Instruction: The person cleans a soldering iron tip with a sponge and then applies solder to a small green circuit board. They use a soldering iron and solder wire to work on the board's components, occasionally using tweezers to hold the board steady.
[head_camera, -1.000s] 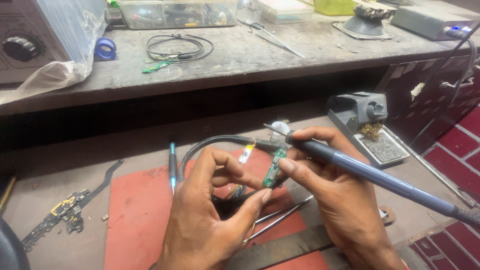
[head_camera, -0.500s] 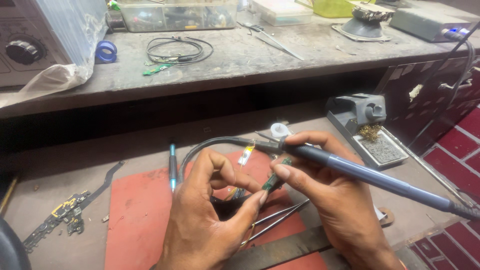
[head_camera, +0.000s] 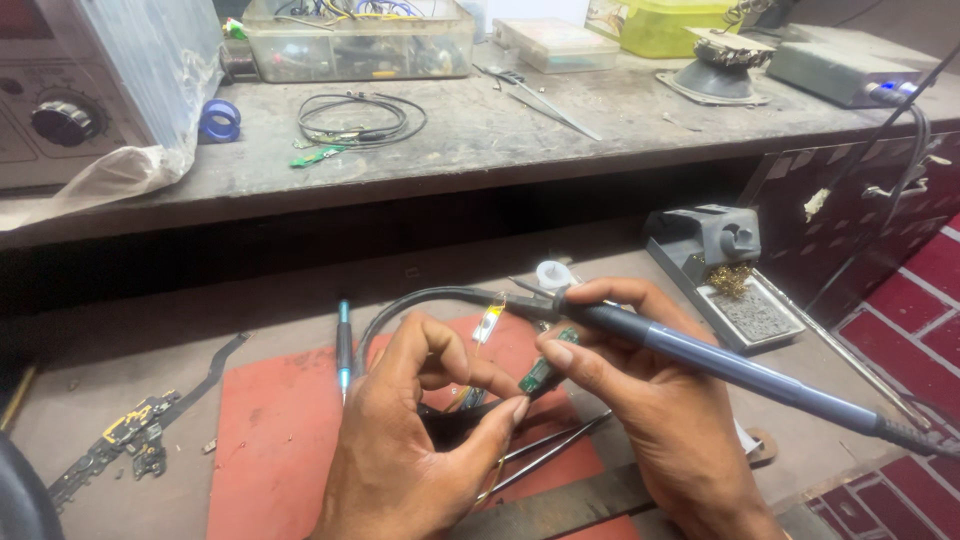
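Head view, 2 hands over a red mat (head_camera: 270, 440) on the lower bench.

Left hand (head_camera: 420, 440): fingers curled in, thumb tip and fingertip pinched on the lower end of a small green circuit board (head_camera: 540, 375). Board is held tilted, above the mat, between both hands.

Right hand (head_camera: 650, 410): closed around a blue-grey soldering iron (head_camera: 740, 370), held like a pen. Thumb presses on the upper part of the board. Iron's handle runs right and down toward the frame edge; its front end points left, just above the board. Whether the tip touches the board I cannot tell.

Around the hands:
- Black cable (head_camera: 410, 300) arcs behind the left hand.
- Blue-tipped pen-like tool (head_camera: 343, 345) lies on the mat's upper edge, left of the left hand.
- Tweezers (head_camera: 550, 450) lie on the mat under the hands.
- Soldering iron stand (head_camera: 710, 245) with brass wool and a grey sponge tray sits to the right, near the right hand.
- Long circuit strip (head_camera: 130, 435) lies well apart at far left.
- Upper shelf: coiled wire (head_camera: 355, 118), roll of blue tape (head_camera: 219, 120), clear parts box (head_camera: 355, 40).
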